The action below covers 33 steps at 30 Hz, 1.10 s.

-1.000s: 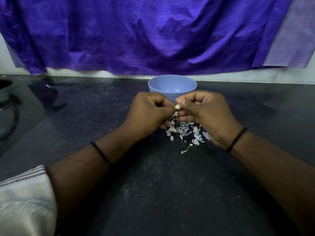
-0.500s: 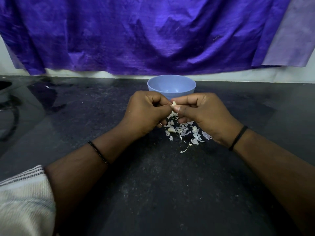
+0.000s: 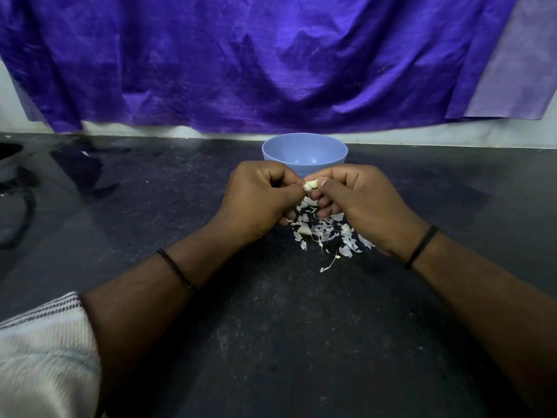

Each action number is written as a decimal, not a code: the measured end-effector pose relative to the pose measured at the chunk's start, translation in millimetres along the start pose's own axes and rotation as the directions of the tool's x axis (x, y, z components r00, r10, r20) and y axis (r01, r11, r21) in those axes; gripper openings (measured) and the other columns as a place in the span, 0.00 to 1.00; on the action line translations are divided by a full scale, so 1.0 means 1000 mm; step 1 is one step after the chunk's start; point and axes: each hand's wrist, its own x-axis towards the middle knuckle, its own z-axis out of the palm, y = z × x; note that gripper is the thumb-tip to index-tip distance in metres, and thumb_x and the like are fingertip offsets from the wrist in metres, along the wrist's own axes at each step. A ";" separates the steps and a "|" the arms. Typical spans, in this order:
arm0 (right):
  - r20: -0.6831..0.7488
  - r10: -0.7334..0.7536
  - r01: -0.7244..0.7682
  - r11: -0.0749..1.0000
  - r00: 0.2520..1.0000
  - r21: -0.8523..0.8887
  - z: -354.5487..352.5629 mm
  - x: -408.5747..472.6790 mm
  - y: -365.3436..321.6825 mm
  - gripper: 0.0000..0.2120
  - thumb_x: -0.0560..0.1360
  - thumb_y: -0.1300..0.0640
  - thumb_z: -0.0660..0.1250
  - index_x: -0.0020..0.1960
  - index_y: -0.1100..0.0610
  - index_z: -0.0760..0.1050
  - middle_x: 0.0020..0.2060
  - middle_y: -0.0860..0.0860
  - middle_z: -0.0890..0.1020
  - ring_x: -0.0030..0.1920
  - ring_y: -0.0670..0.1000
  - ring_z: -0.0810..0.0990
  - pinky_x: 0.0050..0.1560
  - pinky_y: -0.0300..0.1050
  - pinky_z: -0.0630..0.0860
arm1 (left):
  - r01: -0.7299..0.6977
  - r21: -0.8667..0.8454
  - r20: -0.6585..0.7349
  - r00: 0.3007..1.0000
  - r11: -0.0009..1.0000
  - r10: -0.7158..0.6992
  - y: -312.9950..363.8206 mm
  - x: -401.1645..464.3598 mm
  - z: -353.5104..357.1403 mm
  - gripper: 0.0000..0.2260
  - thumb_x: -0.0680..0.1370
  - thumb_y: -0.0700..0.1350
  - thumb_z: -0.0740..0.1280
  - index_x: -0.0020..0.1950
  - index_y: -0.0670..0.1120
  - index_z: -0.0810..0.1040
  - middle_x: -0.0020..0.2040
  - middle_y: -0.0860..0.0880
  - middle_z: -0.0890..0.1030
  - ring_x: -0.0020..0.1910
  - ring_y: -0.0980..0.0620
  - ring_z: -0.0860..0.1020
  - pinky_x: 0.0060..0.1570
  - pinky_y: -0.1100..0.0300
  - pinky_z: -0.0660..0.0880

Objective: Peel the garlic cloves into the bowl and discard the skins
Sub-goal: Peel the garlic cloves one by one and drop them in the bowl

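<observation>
A small pale garlic clove (image 3: 311, 185) is pinched between both hands just in front of the light blue bowl (image 3: 304, 147). My left hand (image 3: 256, 200) holds its left end with thumb and forefinger, the other fingers curled. My right hand (image 3: 358, 203) pinches its right end, thumb on top. Below the hands a scatter of white garlic skins (image 3: 324, 233) lies on the dark counter (image 3: 271, 327). Only smooth blue shows inside the bowl; its near bottom is hidden by its wall.
A purple cloth (image 3: 271, 61) hangs on the wall behind the bowl. A dark round object with a cable (image 3: 18, 206) sits at the left edge of the counter. A white striped sleeve (image 3: 42, 357) fills the lower left corner.
Both hands have stayed in place before the bowl. The clove has been turned between the fingertips, and more of it shows now.
</observation>
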 end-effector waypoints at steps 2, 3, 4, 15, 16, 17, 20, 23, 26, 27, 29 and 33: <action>0.003 0.004 -0.004 1.000 1.000 0.012 -0.001 -0.001 0.000 0.10 0.81 0.64 0.63 0.53 0.60 0.83 0.39 0.52 0.83 0.36 0.46 0.78 0.39 0.39 0.80 | 0.001 -0.005 0.001 1.000 1.000 -0.001 0.000 0.000 -0.001 0.06 0.75 0.36 0.72 0.38 0.41 0.82 0.30 0.43 0.80 0.27 0.51 0.79 0.26 0.61 0.75; 0.003 0.005 -0.005 1.000 1.000 0.015 -0.001 -0.001 0.000 0.10 0.81 0.64 0.63 0.53 0.61 0.83 0.39 0.52 0.83 0.36 0.46 0.78 0.39 0.39 0.80 | 0.000 -0.005 -0.001 1.000 1.000 0.000 0.000 0.000 -0.001 0.07 0.75 0.36 0.72 0.37 0.42 0.82 0.30 0.44 0.80 0.27 0.51 0.79 0.26 0.61 0.74; 0.001 0.005 -0.005 1.000 1.000 0.020 -0.001 -0.001 0.000 0.10 0.81 0.64 0.63 0.53 0.61 0.83 0.39 0.52 0.83 0.36 0.47 0.78 0.39 0.39 0.79 | 0.001 -0.003 -0.005 1.000 1.000 -0.001 0.000 0.000 -0.002 0.07 0.75 0.36 0.72 0.37 0.43 0.82 0.29 0.45 0.80 0.27 0.51 0.79 0.26 0.61 0.74; -0.075 0.002 0.003 0.998 0.997 0.069 -0.005 -0.001 -0.001 0.07 0.80 0.63 0.66 0.49 0.62 0.83 0.38 0.54 0.84 0.38 0.48 0.80 0.41 0.45 0.81 | 0.012 0.164 -0.028 1.000 0.986 -0.008 -0.004 0.003 -0.005 0.07 0.75 0.38 0.71 0.37 0.43 0.82 0.30 0.44 0.81 0.27 0.46 0.80 0.26 0.57 0.77; -0.079 0.007 -0.001 0.997 0.997 0.080 -0.005 -0.001 -0.002 0.07 0.80 0.64 0.66 0.50 0.62 0.83 0.39 0.55 0.85 0.38 0.48 0.80 0.40 0.44 0.81 | 0.007 0.206 -0.021 1.000 0.979 -0.003 -0.003 0.003 -0.005 0.07 0.75 0.39 0.71 0.37 0.44 0.82 0.28 0.45 0.81 0.27 0.45 0.80 0.26 0.56 0.78; -0.081 0.010 -0.003 0.996 0.997 0.090 -0.005 -0.001 -0.002 0.07 0.80 0.64 0.66 0.50 0.62 0.83 0.40 0.56 0.85 0.38 0.48 0.81 0.40 0.43 0.81 | 0.007 0.241 -0.012 1.000 0.970 -0.004 -0.003 0.002 -0.005 0.07 0.76 0.39 0.71 0.37 0.44 0.82 0.27 0.46 0.81 0.26 0.46 0.80 0.26 0.57 0.78; -0.088 0.024 -0.013 0.992 0.996 0.125 -0.005 -0.002 -0.003 0.06 0.79 0.64 0.67 0.49 0.62 0.82 0.41 0.58 0.86 0.38 0.49 0.82 0.39 0.42 0.81 | 0.017 0.309 0.022 0.999 0.951 -0.025 -0.003 0.003 -0.005 0.07 0.77 0.40 0.68 0.39 0.44 0.80 0.25 0.52 0.79 0.24 0.54 0.78 0.23 0.65 0.71; -0.079 0.079 -0.062 0.977 0.994 0.202 -0.006 -0.001 -0.004 0.06 0.80 0.65 0.66 0.51 0.63 0.82 0.42 0.59 0.86 0.38 0.49 0.82 0.39 0.43 0.81 | 0.008 0.353 0.049 0.998 0.936 -0.026 -0.002 0.003 -0.004 0.07 0.78 0.41 0.66 0.40 0.45 0.79 0.24 0.57 0.76 0.24 0.60 0.76 0.24 0.66 0.70; -0.045 0.137 -0.121 0.956 0.990 0.267 -0.007 -0.001 -0.005 0.06 0.79 0.66 0.66 0.52 0.62 0.81 0.43 0.59 0.86 0.39 0.49 0.83 0.40 0.43 0.82 | -0.023 0.381 0.052 0.999 0.924 0.003 -0.003 0.004 -0.005 0.09 0.78 0.45 0.69 0.38 0.46 0.78 0.24 0.60 0.76 0.23 0.63 0.73 0.28 0.63 0.69; -0.030 0.152 -0.137 0.949 0.988 0.284 -0.007 -0.001 -0.005 0.06 0.79 0.66 0.65 0.51 0.62 0.81 0.43 0.59 0.87 0.39 0.49 0.83 0.40 0.43 0.82 | -0.035 0.389 0.049 0.999 0.921 0.017 -0.004 0.004 -0.005 0.10 0.77 0.46 0.71 0.37 0.46 0.78 0.25 0.60 0.76 0.24 0.63 0.73 0.28 0.63 0.69; -0.009 0.180 -0.168 0.933 0.984 0.317 -0.007 -0.001 -0.005 0.06 0.79 0.67 0.65 0.51 0.62 0.81 0.43 0.59 0.86 0.39 0.49 0.83 0.38 0.41 0.82 | -0.055 0.400 0.044 0.998 0.915 0.040 -0.004 0.003 -0.005 0.10 0.77 0.47 0.72 0.36 0.46 0.78 0.25 0.59 0.76 0.24 0.63 0.73 0.29 0.63 0.69; 0.002 0.202 -0.189 0.913 0.979 0.362 -0.007 -0.002 -0.006 0.06 0.78 0.68 0.67 0.50 0.62 0.81 0.43 0.60 0.86 0.39 0.50 0.83 0.37 0.41 0.81 | -0.025 0.384 0.019 1.000 0.923 0.019 -0.003 0.001 -0.005 0.11 0.75 0.44 0.74 0.35 0.44 0.77 0.25 0.55 0.77 0.23 0.62 0.72 0.29 0.62 0.69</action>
